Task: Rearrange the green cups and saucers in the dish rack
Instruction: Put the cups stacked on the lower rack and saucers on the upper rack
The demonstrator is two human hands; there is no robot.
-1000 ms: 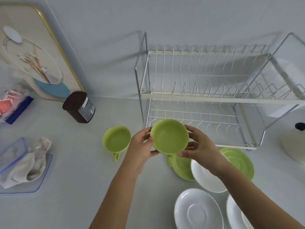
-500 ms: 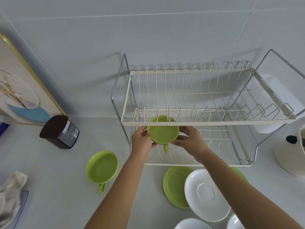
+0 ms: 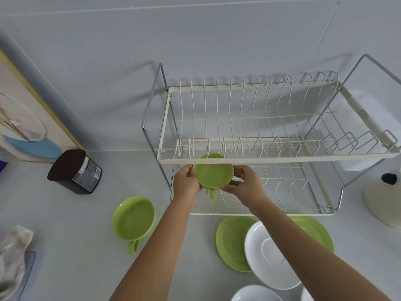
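A green cup (image 3: 213, 173) is held by both hands at the left end of the two-tier wire dish rack (image 3: 273, 158), just under the upper tier's front rail, its handle pointing toward me. My left hand (image 3: 186, 182) grips its left rim and my right hand (image 3: 244, 185) its right rim. A second green cup (image 3: 133, 218) stands on the counter left of the rack. One green saucer (image 3: 231, 242) lies in front of the rack, partly under a white saucer. Another green saucer (image 3: 315, 231) shows behind my right forearm.
White saucers (image 3: 271, 257) lie at the front right, with more white dishes (image 3: 256, 294) at the bottom edge. A dark jar (image 3: 74, 171) sits left of the rack, a cloth (image 3: 13, 259) at far left, a white kettle-like object (image 3: 384, 203) at right. A framed tray (image 3: 26, 124) leans on the wall.
Both hands have lifted the green cup from above the counter up and forward into the rack's lower tier. My view has shifted toward the rack.
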